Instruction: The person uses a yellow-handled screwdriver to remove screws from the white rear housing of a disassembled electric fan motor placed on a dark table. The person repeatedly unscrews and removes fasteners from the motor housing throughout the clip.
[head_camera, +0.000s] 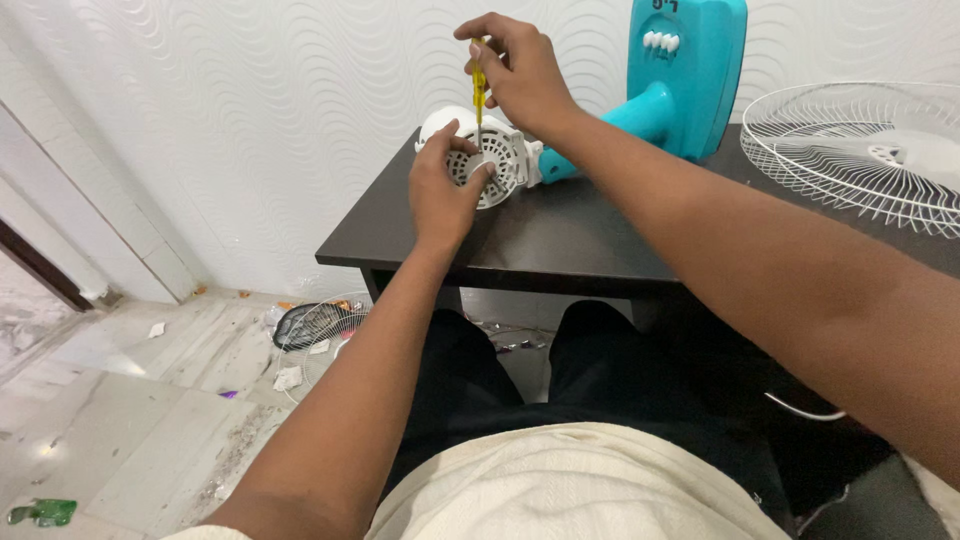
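Note:
A white fan motor housing (505, 160) lies on its side at the left end of a dark table (560, 235), joined to a teal fan neck and base (680, 75). My left hand (447, 185) grips the front of the housing and steadies it. My right hand (520, 70) is above it, shut on a yellow-handled screwdriver (479, 85) that stands upright with its tip down on the housing. Part of the housing is hidden behind my left hand.
A white wire fan guard (860, 150) lies flat at the table's right end. On the tiled floor to the left, below the table, lie another wire guard (325, 345), scraps of paper and a green scrap (42, 512). A patterned white wall stands behind the table.

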